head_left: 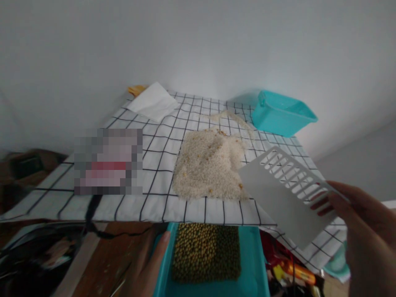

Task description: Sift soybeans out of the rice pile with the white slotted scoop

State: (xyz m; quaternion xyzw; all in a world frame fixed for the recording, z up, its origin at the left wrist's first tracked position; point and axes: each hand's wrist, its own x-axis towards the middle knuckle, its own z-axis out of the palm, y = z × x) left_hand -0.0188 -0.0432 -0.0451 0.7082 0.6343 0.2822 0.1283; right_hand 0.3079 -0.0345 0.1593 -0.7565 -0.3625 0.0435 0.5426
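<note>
A flat grey plate [291,198] with a row of slots is held at its right edge by my right hand [359,210], fingers closed on it. Its left corner meets the right side of a pale, grainy heap [207,165] on the checked cloth, with a few yellowish bits showing in the heap. Low in the view, at the table's front edge, is a teal tray [252,268] containing yellowish bean-like grains [198,251], darker on the right. My left hand [151,264] is at the tray's left rim, thumb along it and the other fingers mostly hidden.
At the back right of the checked tablecloth [157,159] stands a teal bin [278,113]. A white folded sheet [154,103] lies at the back left, beside something orange-yellow [136,90]. A pixelated device [108,161] rests at left. Colourful packets [293,272] are below, right.
</note>
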